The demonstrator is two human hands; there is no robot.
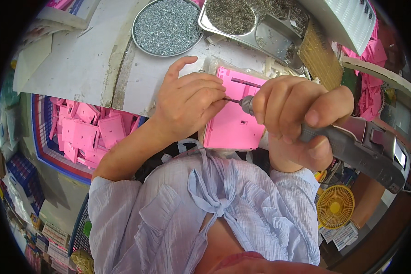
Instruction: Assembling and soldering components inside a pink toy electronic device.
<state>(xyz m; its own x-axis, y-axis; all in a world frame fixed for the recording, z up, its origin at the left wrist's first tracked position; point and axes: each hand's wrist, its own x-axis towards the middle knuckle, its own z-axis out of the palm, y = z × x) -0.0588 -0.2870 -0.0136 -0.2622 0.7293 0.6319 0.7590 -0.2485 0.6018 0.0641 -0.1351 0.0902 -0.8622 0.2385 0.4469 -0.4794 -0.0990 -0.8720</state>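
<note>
A flat pink plastic panel [235, 130] lies on the table in front of me, on a pale, clear-edged support. My right hand [301, 116] is wrapped round a dark grey electric screwdriver [360, 153], held slanting with its metal nose toward the panel. Its thin bit reaches left to the fingertips of my left hand [189, 98]. Those fingers are pinched together over the panel's left part, one finger raised away. Whatever sits between them at the bit's tip is hidden.
Beyond the panel stand a round metal dish of silver screws [166, 27] and a divided steel tray [265, 34] with small metal parts. At left, a blue and red basket [43, 137] holds several pink pieces. A yellow basket [335, 205] sits at lower right.
</note>
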